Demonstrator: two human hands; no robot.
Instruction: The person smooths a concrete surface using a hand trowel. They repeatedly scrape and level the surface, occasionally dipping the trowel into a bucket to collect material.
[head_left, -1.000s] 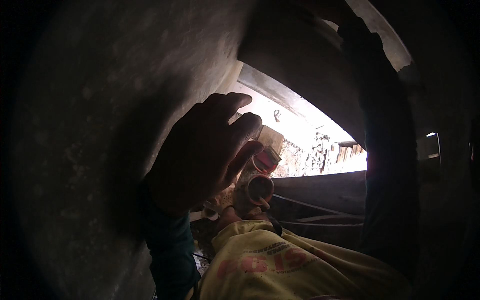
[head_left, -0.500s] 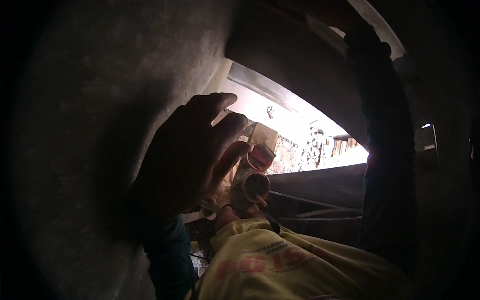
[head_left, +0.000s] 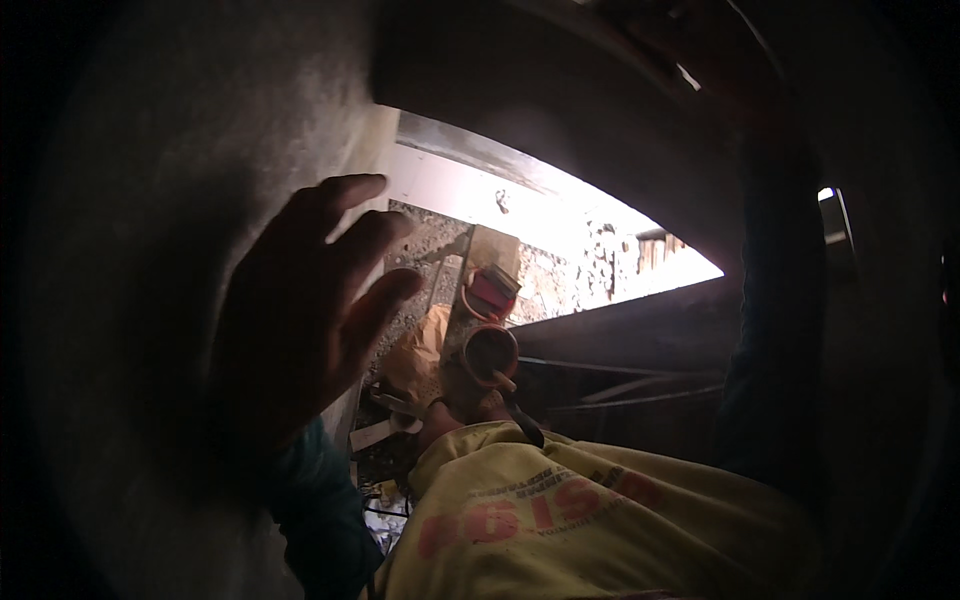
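My left hand (head_left: 300,320) is raised beside a grey concrete wall (head_left: 150,200), its fingers spread and nothing in it. Just right of its fingertips, lower down, sit a round orange cup-shaped piece (head_left: 489,354) and a red piece (head_left: 490,292) on a narrow wooden plank (head_left: 490,250). My right arm (head_left: 775,300), in a dark sleeve, rises along the right side to the dark overhead edge. My right hand (head_left: 715,70) up there is lost in shadow. A yellow shirt (head_left: 600,510) with red print fills the bottom.
A bright opening (head_left: 560,230) shows gravel ground and rubble beyond. A dark beam (head_left: 640,330) with thin rods or wires (head_left: 600,365) crosses below the opening. Scraps and debris (head_left: 390,440) lie between the wall and the shirt.
My left hand has drawn back to the left from the orange and red pieces and spread its fingers, uncovering them. The view has shifted slightly.
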